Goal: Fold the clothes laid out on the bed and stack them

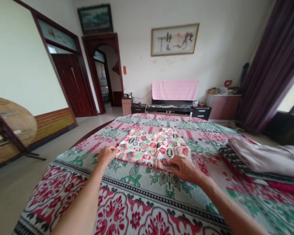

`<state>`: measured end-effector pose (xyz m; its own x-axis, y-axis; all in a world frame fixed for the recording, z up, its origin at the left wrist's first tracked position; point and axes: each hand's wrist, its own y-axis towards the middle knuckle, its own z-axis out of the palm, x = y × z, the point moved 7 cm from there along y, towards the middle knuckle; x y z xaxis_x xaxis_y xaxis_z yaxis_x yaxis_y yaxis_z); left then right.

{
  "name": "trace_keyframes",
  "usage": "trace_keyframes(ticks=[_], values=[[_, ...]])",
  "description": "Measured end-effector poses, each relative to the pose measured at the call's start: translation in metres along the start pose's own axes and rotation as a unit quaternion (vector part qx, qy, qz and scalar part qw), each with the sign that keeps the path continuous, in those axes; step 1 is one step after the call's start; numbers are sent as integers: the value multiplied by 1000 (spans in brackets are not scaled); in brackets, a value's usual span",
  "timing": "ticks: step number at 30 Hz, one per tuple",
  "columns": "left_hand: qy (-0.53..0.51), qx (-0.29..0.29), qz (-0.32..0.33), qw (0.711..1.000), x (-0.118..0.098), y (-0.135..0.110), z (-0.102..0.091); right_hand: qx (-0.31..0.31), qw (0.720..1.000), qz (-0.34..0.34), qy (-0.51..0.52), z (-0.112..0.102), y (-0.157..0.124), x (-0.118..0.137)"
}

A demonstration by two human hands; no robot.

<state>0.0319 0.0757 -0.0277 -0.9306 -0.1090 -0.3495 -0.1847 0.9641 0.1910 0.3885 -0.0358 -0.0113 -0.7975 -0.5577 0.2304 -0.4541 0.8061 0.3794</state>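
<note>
A thin white garment with a colourful cartoon-like print (148, 148) lies spread on the patterned cloth (132, 178) that covers the round table. Its exact kind is hard to make out. At its left edge, my left hand (107, 154) pinches the fabric between thumb and fingers. My right hand (185, 168) is closed at the near right corner, its fingertips curled on the hem. The cloth lies mostly flat, with a few wrinkles and an uneven far edge.
To the right is a stack of folded clothes (267, 160), grey on top. Beyond the table stand a low black TV cabinet (202, 112) and a screen draped with a pink cloth (175, 90). A folded round wooden table (12, 127) leans against the left wall.
</note>
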Motion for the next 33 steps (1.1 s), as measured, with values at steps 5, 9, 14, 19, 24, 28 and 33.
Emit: trace_keyframes(ticks=[5, 9, 14, 19, 24, 28, 33], values=[[21, 2, -18, 1000, -5, 0, 5, 17, 1000, 23, -1, 9, 1, -10], [5, -26, -24, 999, 0, 0, 4, 13, 1000, 23, 1, 11, 3, -13], [-56, -74, -9, 996, 1, 1, -1, 2, 1000, 20, 9, 10, 3, -12], [-160, -72, 10, 985, 6, 8, 5, 6, 1000, 22, 11, 8, 2, -10], [-161, -46, 29, 985, 8, 10, 7, 11, 1000, 23, 13, 7, 2, -11], [-111, -34, 29, 993, 8, 8, 5, 16, 999, 27, 21, 6, 3, -13], [-99, -10, 33, 995, 11, 9, 10, 32, 999, 20, 21, 8, 2, -13]])
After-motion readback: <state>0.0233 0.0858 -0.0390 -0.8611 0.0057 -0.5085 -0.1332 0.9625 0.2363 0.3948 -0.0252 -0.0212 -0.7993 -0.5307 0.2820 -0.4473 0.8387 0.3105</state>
